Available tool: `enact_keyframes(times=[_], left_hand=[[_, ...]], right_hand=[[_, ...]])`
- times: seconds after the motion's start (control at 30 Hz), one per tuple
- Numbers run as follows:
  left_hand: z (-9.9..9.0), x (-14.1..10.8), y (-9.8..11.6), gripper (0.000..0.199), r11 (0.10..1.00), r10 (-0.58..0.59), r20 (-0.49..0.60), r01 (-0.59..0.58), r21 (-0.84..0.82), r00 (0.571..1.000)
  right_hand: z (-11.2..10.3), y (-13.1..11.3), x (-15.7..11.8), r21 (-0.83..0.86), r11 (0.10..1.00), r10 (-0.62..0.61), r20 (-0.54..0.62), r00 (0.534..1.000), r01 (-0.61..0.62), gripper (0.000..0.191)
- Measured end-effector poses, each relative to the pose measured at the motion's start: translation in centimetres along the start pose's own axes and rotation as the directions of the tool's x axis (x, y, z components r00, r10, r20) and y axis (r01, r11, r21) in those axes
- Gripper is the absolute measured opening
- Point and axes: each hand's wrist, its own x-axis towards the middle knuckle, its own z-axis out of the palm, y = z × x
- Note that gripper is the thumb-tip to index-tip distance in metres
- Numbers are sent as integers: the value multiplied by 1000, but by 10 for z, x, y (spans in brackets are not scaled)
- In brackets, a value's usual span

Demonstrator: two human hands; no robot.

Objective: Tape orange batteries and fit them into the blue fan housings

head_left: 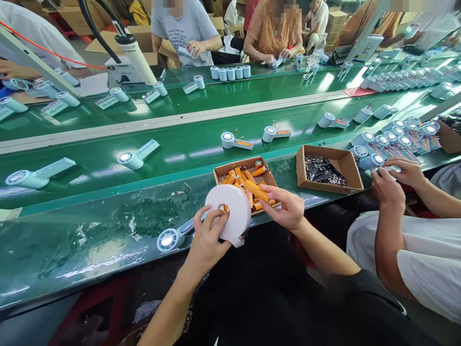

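Left of centre, pale-blue fan [168, 240], handle part-hidden by left hand [209, 233], hooked into white roll [234, 206] at centre, blocking corner of cardboard box [216, 176]; then orange cylinder [256, 191] pinched in right hand [288, 209]; at right, neighbour's hands [398, 182], held item unclear.

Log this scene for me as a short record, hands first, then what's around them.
left hand: holds a white roll, fingers at its core
right hand: fingers on an orange cell
left box: more orange cells
right box: dark flat parts
bench: pale blue fan
belt: more fans
across it: people at work
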Motion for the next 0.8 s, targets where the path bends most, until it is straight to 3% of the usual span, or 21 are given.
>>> enact_keyframes(times=[0.1,0.2,0.27,0.33,0.4,0.47,0.53,0.6,0.63,0.7,0.8], left_hand=[[1,3,4,56,1000,15,-8,-15,3,1000],[1,4,4,58,999,24,6,-24,23,1000],[-1,4,1,58,998,32,22,-34,54,999],[-6,5,-4,57,992,49,25,-51,113,998],[-14,6,-10,55,978,96,26,-99,185,995],[-23,9,-15,55,957,163,44,-168,238,986],[-32,11,-18,59,937,202,78,-216,274,976],[-36,14,-17,66,922,209,114,-234,309,971],[-35,15,-15,68,915,205,117,-233,330,972],[-28,16,-6,69,906,175,63,-186,380,983],[-3,15,17,63,908,104,-69,-66,415,992]], right_hand=[[0,-6,-2,-58,993,-105,-16,994,104,26],[4,-7,-5,-33,990,-136,-12,991,136,24],[9,-5,-11,101,993,-71,31,997,68,20],[12,-4,-17,310,942,102,99,990,-129,17],[11,-4,-18,466,803,306,214,928,-372,31],[6,-7,-9,458,683,436,369,821,-569,55],[-2,-10,7,330,656,494,493,716,-679,64],[-8,-12,23,214,676,502,568,653,-706,54],[-9,-13,29,198,684,497,578,647,-702,48],[-3,-15,33,264,671,499,530,686,-693,48],[23,-17,18,505,633,576,199,793,-587,57]])
